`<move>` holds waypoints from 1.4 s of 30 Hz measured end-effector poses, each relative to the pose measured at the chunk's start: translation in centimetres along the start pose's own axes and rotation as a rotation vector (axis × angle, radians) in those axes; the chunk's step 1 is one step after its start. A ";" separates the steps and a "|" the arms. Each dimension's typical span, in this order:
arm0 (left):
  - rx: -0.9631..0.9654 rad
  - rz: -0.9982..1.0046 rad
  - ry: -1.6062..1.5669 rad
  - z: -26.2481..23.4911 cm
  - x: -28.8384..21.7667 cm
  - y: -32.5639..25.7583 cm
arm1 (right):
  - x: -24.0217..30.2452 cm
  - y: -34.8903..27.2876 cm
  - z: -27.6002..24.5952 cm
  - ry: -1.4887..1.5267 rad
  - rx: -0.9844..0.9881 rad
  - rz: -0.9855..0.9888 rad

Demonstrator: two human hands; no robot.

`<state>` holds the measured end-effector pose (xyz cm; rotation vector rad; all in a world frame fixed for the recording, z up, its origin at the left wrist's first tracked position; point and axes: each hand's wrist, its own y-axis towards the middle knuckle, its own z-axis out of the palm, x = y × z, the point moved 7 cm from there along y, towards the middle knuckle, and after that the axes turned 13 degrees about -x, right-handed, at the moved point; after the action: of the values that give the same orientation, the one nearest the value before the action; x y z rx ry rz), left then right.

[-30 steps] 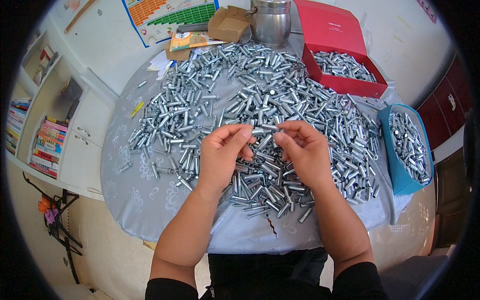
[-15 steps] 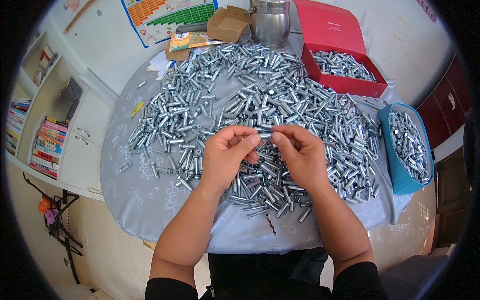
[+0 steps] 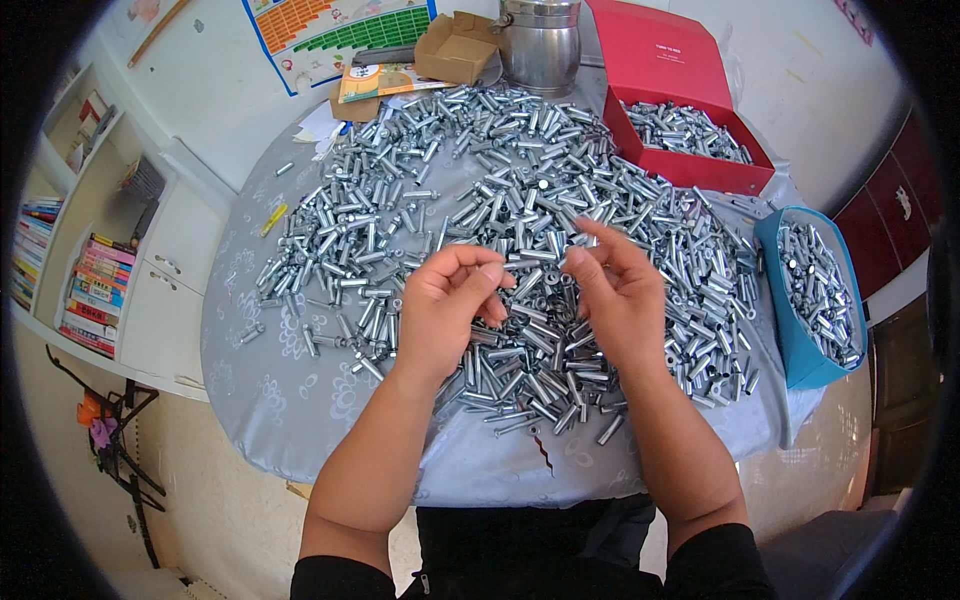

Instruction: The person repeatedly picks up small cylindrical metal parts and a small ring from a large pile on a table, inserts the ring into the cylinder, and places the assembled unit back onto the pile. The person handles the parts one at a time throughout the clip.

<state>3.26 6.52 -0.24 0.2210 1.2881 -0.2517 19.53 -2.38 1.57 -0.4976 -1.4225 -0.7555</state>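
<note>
Silvery metal sleeves and bolt-like pieces (image 3: 370, 215) lie heaped over the table. My left hand (image 3: 447, 305) is raised above the near middle of the heap, its thumb and fingers pinched together. Whatever is at those fingertips is too small to make out against the metal behind. Across a gap from it, my right hand (image 3: 622, 295) hovers over the heap with thumb and index finger apart. Nothing shows between the right fingers, which are slightly blurred.
A red box (image 3: 705, 172) with its lid up and a teal bin (image 3: 800, 345) at the right both hold metal pieces. At the back stand a steel pot (image 3: 540, 50) and an open cardboard box (image 3: 455, 50). A yellow tool (image 3: 273, 219) lies at the left.
My hands were together with a metal sleeve between their fingertips. Now they are apart: the right has moved rightward with its fingers spread, and the sleeve no longer shows between them.
</note>
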 end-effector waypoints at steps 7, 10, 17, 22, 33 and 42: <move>0.106 -0.050 0.107 0.8 0.1 -0.6 | -0.9 -0.7 1.1 0.020 0.219 0.163; -0.023 0.070 0.259 -0.2 -1.3 -0.2 | -1.1 0.1 0.2 0.034 0.131 0.203; -0.407 0.412 1.026 -7.2 -5.2 1.8 | 0.0 1.7 -3.3 0.409 -0.359 0.003; -0.267 0.696 1.346 -7.3 -4.4 2.3 | 1.0 1.0 -2.8 0.345 -0.305 -0.070; -0.266 0.452 1.315 -8.0 -3.5 2.9 | -0.1 1.0 -2.0 0.243 -0.170 0.040; 0.024 0.031 -0.107 -1.8 -2.7 1.0 | -0.3 -0.5 0.3 0.036 0.114 0.100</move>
<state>1.17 8.18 1.93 0.2447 1.1753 -0.2496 18.94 -2.42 1.27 -0.4612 -1.3886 -0.5974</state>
